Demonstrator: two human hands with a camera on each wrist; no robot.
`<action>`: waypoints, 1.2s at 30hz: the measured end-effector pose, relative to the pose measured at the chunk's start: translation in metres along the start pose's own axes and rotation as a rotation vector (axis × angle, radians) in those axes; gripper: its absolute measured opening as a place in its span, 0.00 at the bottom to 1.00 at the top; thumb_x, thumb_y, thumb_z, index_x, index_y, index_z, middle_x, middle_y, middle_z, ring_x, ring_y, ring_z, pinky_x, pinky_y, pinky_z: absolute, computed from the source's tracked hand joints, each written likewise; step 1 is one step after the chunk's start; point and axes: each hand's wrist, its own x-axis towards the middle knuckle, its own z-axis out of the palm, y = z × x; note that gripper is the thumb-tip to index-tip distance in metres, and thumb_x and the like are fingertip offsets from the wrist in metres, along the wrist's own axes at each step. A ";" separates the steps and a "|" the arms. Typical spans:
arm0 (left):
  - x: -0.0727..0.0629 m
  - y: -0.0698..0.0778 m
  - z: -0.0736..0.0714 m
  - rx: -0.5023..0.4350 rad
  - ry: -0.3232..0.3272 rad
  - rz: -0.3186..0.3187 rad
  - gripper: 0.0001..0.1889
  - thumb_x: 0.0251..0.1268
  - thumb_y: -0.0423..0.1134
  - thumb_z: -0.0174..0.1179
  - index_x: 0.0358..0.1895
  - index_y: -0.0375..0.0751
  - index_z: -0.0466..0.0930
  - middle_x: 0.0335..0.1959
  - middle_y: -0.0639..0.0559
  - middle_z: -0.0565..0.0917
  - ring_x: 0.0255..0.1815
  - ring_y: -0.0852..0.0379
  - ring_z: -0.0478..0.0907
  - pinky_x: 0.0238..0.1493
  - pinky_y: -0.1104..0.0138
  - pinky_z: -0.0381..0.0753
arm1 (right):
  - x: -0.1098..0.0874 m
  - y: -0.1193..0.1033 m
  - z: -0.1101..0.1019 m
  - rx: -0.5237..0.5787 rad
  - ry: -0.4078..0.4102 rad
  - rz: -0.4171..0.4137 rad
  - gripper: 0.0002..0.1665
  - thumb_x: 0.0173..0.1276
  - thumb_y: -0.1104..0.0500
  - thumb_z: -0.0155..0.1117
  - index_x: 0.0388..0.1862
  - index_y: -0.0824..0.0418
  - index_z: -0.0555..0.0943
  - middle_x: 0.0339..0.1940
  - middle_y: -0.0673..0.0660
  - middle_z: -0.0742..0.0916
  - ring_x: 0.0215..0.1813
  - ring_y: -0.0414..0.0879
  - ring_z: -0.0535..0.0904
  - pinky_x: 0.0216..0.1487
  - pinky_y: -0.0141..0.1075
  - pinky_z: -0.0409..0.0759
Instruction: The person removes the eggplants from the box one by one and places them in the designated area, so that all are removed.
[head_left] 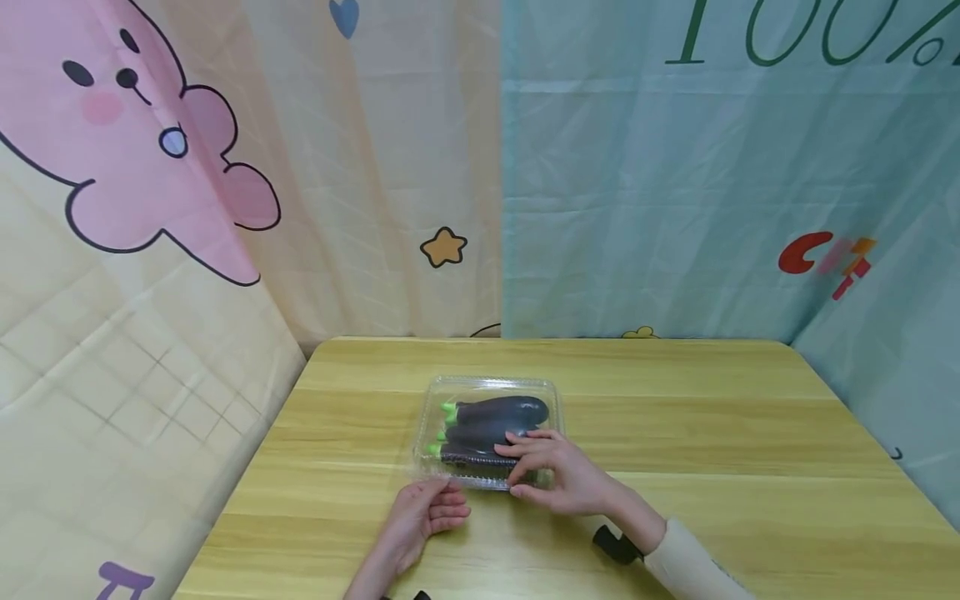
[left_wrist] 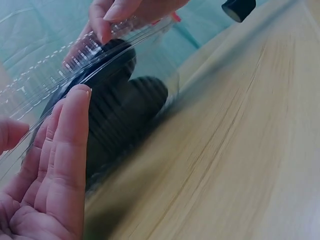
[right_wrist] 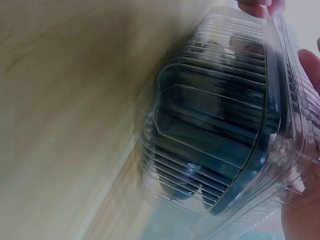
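A clear plastic clamshell box (head_left: 487, 383) lies on the table with three dark purple eggplants (head_left: 483, 433) inside, their green stem ends to the left. My left hand (head_left: 427, 515) pinches the box's front rim near its left corner; in the left wrist view its fingers (left_wrist: 67, 135) lie under the rim and the thumb above. My right hand (head_left: 566, 477) is at the front right corner. Its thumb and index finger pinch the rim there, while the other fingers rest over the lid. The ribbed side wall (right_wrist: 210, 115) fills the right wrist view.
The wooden table (head_left: 675, 417) reaches back to printed curtains (head_left: 637, 208) on its far side and both flanks. A black strap piece (head_left: 617, 546) shows beside the right wrist.
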 end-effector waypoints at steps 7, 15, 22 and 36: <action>0.005 -0.004 0.013 -0.047 -0.032 -0.045 0.13 0.71 0.38 0.52 0.42 0.29 0.79 0.33 0.44 0.84 0.31 0.55 0.84 0.37 0.65 0.82 | 0.000 0.000 0.001 0.021 -0.008 0.036 0.04 0.64 0.52 0.66 0.36 0.48 0.85 0.60 0.52 0.79 0.64 0.53 0.70 0.63 0.53 0.61; 0.016 -0.009 0.027 -0.035 -0.068 -0.053 0.15 0.68 0.39 0.56 0.42 0.26 0.78 0.35 0.42 0.84 0.33 0.53 0.84 0.37 0.65 0.82 | 0.002 -0.001 0.000 0.021 0.008 0.029 0.07 0.65 0.52 0.65 0.37 0.52 0.85 0.60 0.55 0.78 0.64 0.55 0.70 0.63 0.53 0.61; 0.019 -0.017 0.038 -0.062 -0.057 -0.027 0.15 0.67 0.37 0.57 0.44 0.23 0.78 0.35 0.38 0.84 0.32 0.52 0.84 0.37 0.64 0.82 | 0.003 -0.001 0.000 0.018 0.003 0.048 0.06 0.64 0.51 0.67 0.37 0.51 0.85 0.60 0.54 0.78 0.64 0.53 0.71 0.63 0.53 0.61; 0.022 -0.019 0.040 0.046 -0.058 0.085 0.16 0.66 0.36 0.59 0.40 0.20 0.79 0.30 0.41 0.85 0.29 0.56 0.84 0.33 0.66 0.83 | -0.003 0.003 -0.004 -0.047 -0.023 -0.006 0.06 0.60 0.57 0.70 0.37 0.51 0.85 0.64 0.55 0.76 0.65 0.57 0.68 0.62 0.58 0.63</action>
